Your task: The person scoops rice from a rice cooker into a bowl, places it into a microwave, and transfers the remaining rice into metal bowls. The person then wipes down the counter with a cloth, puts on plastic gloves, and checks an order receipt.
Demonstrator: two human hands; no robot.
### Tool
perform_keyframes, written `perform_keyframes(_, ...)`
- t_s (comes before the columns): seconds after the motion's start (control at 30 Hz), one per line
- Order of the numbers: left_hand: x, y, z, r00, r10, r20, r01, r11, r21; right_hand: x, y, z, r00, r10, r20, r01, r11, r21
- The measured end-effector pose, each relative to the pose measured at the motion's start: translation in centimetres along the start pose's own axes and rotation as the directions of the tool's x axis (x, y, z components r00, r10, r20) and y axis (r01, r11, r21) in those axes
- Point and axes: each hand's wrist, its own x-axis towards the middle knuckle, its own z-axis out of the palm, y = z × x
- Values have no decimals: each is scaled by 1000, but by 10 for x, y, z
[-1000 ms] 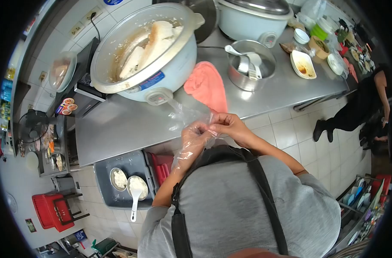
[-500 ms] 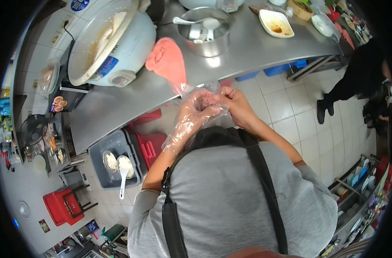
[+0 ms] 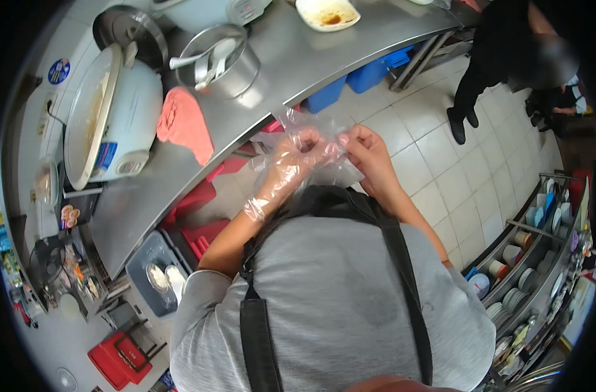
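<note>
A thin clear disposable plastic glove covers my left hand (image 3: 296,157) and reaches down past the wrist. Its fingers are curled and pinch a loose piece of clear plastic (image 3: 340,174), apparently a second disposable glove. My right hand (image 3: 370,157) is bare, with thumb and fingertips closed on the same plastic beside the left fingertips. Both hands are in front of my chest, over the floor just off the counter edge. The plastic is crumpled and spread between them, so its exact shape is hard to make out.
The steel counter (image 3: 272,68) holds a pink cloth (image 3: 183,124), a large rice cooker (image 3: 131,108), a metal pot with ladles (image 3: 236,75) and a stained white dish (image 3: 327,14). A grey bin (image 3: 155,251) stands below left. Another person (image 3: 484,59) stands at right, near a dish rack (image 3: 527,261).
My view and body have turned to the right, so the counter items shift left. The loose plastic is now spread wider between my hands. The other person appears more fully.
</note>
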Motion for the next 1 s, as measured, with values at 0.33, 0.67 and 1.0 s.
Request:
perform_keyframes(0.33, 118, 12, 27, 801, 587, 118, -516, 576, 635, 28, -70, -68, 881, -431, 195, 196, -42, -980)
perform_keyframes(0.67, 270, 17, 101, 505, 767, 397, -863, 454, 220, 165, -165, -138, 933, -43, -357, 79, 993, 85)
perform_keyframes(1.0, 379, 74, 130, 645, 744, 173, -752, 659, -30, 281, -237, -178, 992, -123, -5, 123, 991, -50)
